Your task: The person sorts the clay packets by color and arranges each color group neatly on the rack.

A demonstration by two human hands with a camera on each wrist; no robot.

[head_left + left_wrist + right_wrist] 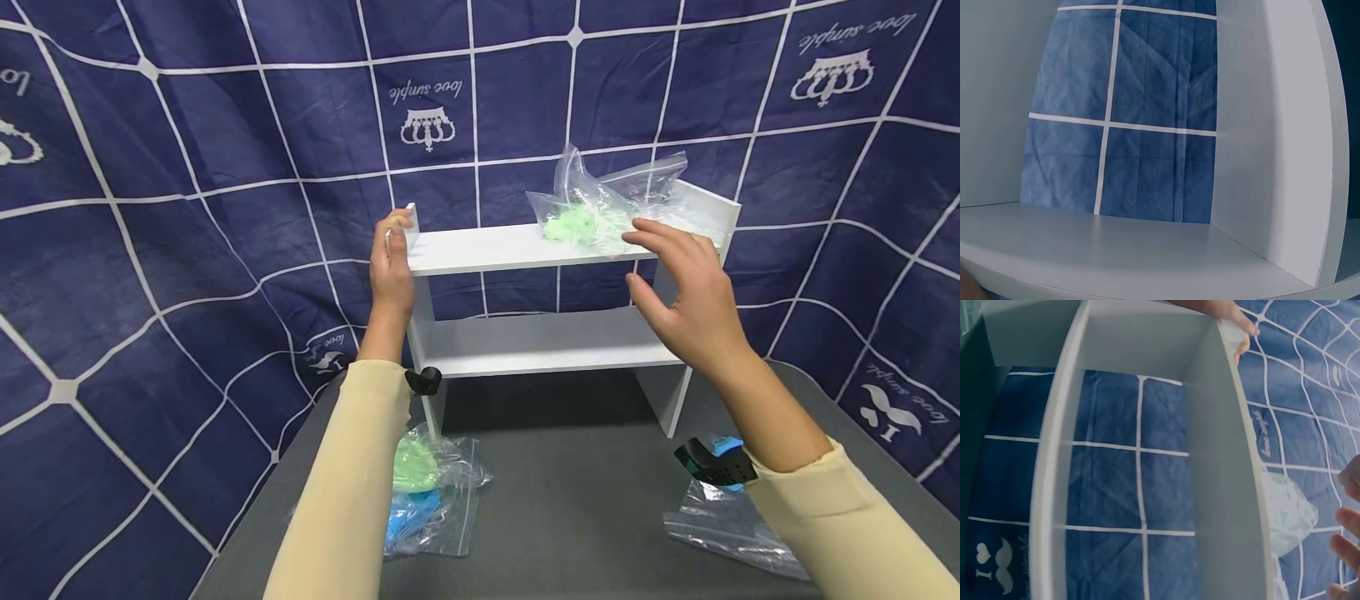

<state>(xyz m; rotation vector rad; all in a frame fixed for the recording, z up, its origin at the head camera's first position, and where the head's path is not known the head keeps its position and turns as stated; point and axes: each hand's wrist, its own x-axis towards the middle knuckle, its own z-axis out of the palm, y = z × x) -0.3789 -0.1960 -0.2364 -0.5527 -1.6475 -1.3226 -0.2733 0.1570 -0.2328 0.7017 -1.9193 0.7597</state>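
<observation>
A white two-tier shelf (487,252) stands on the dark table, its boards also filling the left wrist view (1304,144). My left hand (392,267) grips the top of its left side panel, thumb on the near side. On the right part of the top board lie clear zip bags (581,223) with pale green and whitish contents. In front of these bags my right hand (690,296) hovers with thumb and fingers spread, holding nothing. The right wrist view shows its fingertips (1349,519) apart from a bag (1288,515) on the board.
On the dark grey table (555,492), a clear bag with green (415,465) and blue contents (411,517) lies beside my left forearm. Another clear bag (731,529) lies partly under my right forearm. A blue curtain (247,125) with white lines hangs behind.
</observation>
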